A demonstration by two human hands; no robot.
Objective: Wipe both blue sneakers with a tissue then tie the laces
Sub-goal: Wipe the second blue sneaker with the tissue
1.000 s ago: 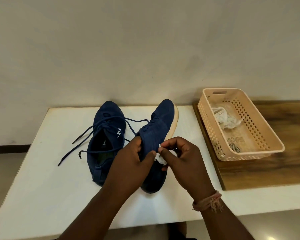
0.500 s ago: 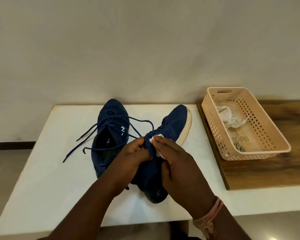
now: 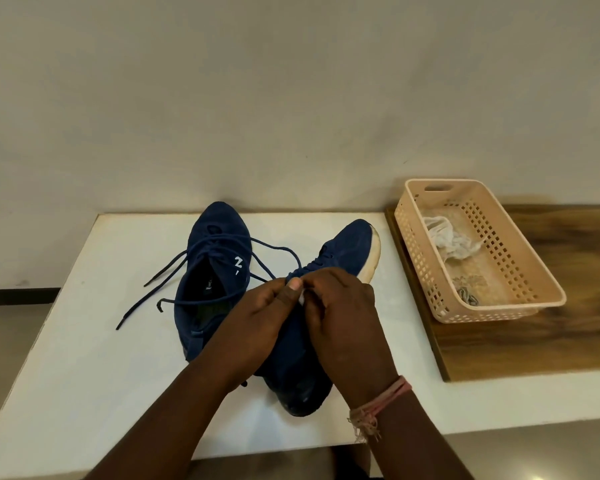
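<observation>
Your left hand [image 3: 257,327] grips the tilted right sneaker [image 3: 340,258] — your right hand [image 3: 340,317] pinches the tissue [image 3: 301,299] against it; left sneaker [image 3: 215,271] unlaced beside.

The right hand [image 3: 340,306] has slid the tissue [image 3: 301,299] up the right sneaker [image 3: 343,251] toward the left hand's [image 3: 260,320] thumb.

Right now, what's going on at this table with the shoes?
A person is cleaning a pair of blue sneakers. The left hand steadies the right-hand sneaker, tipped on its side, while the right hand pinches a small white tissue against it. The other sneaker sits upright alongside, laces loose. A peach basket holds crumpled tissue.
</observation>
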